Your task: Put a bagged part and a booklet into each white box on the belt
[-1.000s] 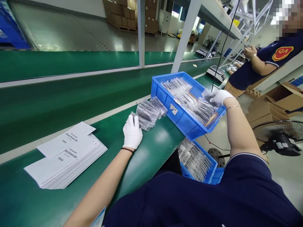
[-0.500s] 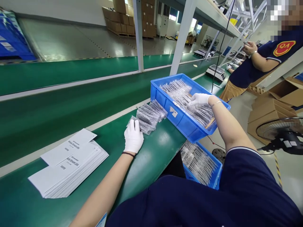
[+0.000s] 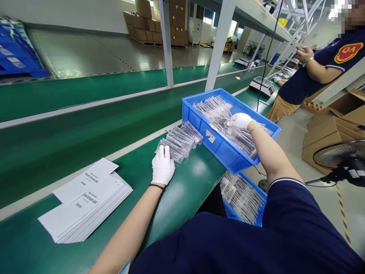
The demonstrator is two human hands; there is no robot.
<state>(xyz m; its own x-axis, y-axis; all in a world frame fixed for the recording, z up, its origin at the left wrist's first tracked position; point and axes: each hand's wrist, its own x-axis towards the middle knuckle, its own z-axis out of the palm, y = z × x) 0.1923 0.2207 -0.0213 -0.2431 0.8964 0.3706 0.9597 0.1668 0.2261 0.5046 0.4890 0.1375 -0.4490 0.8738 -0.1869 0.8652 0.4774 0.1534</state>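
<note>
My left hand (image 3: 163, 165), in a white glove, is closed at the near end of a row of clear plastic packets (image 3: 182, 139) on the green bench. Its fingertips lie on the end packet, and the thumb is hidden. Inside a blue bin (image 3: 211, 150), more packets (image 3: 213, 106) with dark contents stand in close rows. My right hand (image 3: 240, 121), also white-gloved, reaches over the bin's near side with its fingers closed on packets there; how many it grips I cannot tell. What the packets contain is too unclear to name.
A stack of printed white cards or boxes (image 3: 88, 205) lies left on the bench. A second blue bin (image 3: 261, 220) of packets sits lower, beside my body. A fan (image 3: 339, 160) and cartons (image 3: 327, 133) stand right. A co-worker (image 3: 310, 76) stands beyond a scale (image 3: 261, 86).
My right hand has shifted slightly left among the packets in the bin, and some packets beneath it have tilted. My left hand stays at the row's end. The view has moved a little.
</note>
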